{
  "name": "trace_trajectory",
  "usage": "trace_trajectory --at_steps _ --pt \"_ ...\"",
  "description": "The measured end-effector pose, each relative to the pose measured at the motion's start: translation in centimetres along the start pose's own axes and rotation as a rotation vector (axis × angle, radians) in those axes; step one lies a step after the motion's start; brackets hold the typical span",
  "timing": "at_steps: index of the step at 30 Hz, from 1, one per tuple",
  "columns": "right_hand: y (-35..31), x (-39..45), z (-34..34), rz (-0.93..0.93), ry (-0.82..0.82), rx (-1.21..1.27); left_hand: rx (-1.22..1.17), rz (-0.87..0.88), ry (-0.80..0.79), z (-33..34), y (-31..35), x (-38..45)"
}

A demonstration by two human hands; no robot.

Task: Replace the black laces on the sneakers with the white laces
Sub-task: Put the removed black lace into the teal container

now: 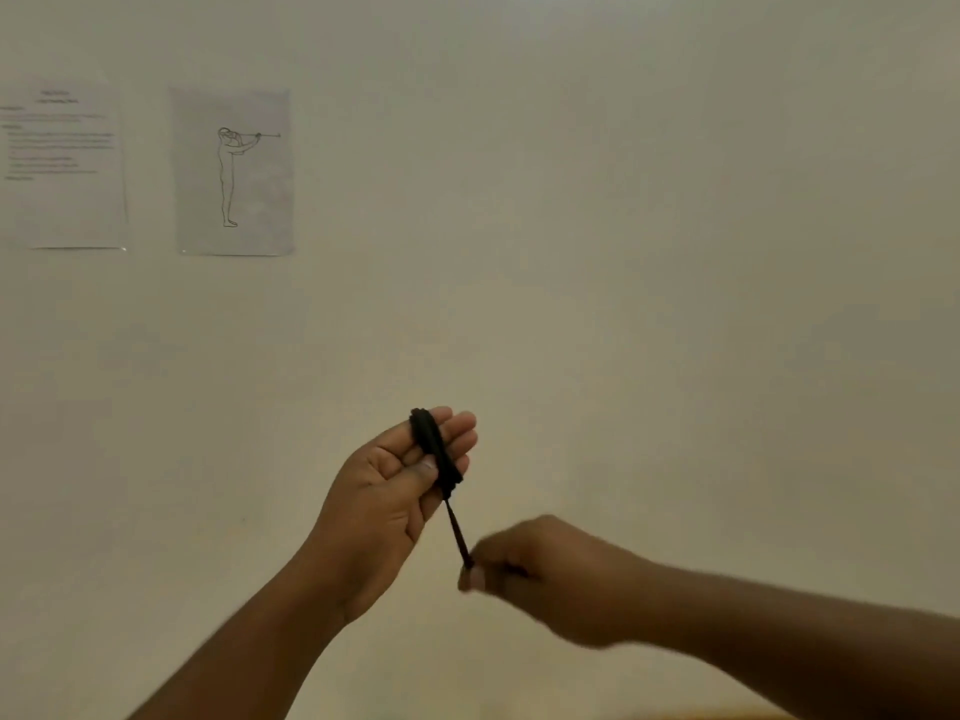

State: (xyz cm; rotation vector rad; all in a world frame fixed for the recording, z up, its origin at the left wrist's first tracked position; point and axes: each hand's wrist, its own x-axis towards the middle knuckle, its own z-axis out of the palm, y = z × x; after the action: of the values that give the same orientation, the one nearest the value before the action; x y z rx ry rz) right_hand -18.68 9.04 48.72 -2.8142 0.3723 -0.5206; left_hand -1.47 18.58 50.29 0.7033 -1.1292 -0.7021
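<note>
Left hand (395, 491) raised mid-scene, black lace (435, 452) wound in a bundle round its straight fingers (457, 433), thumb pressing it. Right hand (540, 569), blurred, lower right, pinches the lace's free end, drawn taut. Two paper sheets (234, 168) on far wall (623, 200), left.

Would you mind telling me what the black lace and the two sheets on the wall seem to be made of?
The black lace, wound round the left hand's fingers, looks like matte woven fabric: it bends limply and shows no shine. The text sheet and drawing sheet look like thin paper, perhaps in glossy sleeves, judging by faint shine at their edges.
</note>
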Motion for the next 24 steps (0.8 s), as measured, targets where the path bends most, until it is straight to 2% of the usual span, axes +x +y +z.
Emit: trace_trajectory --at_steps 2,5,8,11,14,17,20,24 --pt "-1.7 -1.8 0.0 -0.014 -0.049 0.003 0.196 0.062 0.050 -1.4 -0.1 0.2" --pt "-3.5 -2.5 -3.3 -0.001 0.064 -0.007 0.482 0.096 0.061 -2.5 -0.4 -0.1" --pt "-4.4 -1.3 -7.6 -0.004 0.189 -0.097 0.599 0.047 0.023 -2.5 -1.1 -0.8" --pt "-4.4 0.8 -10.3 -0.001 0.233 -0.130 0.655 -0.011 -0.081 -1.3 -2.3 -1.7" --pt "-3.0 3.2 -10.7 0.015 0.286 -0.126 0.455 -0.122 -0.191 0.5 -2.6 -2.6" --pt "-0.1 5.1 -9.1 0.095 0.271 -0.030 0.198 -0.174 -0.233 1.8 -2.2 -3.0" --pt "2.6 5.1 -5.8 0.162 0.228 0.122 0.006 -0.151 -0.205 2.1 -1.5 -3.0" --pt "1.8 2.1 -0.2 0.148 0.018 0.124 -0.129 -0.116 -0.067 1.0 -1.0 -2.2"
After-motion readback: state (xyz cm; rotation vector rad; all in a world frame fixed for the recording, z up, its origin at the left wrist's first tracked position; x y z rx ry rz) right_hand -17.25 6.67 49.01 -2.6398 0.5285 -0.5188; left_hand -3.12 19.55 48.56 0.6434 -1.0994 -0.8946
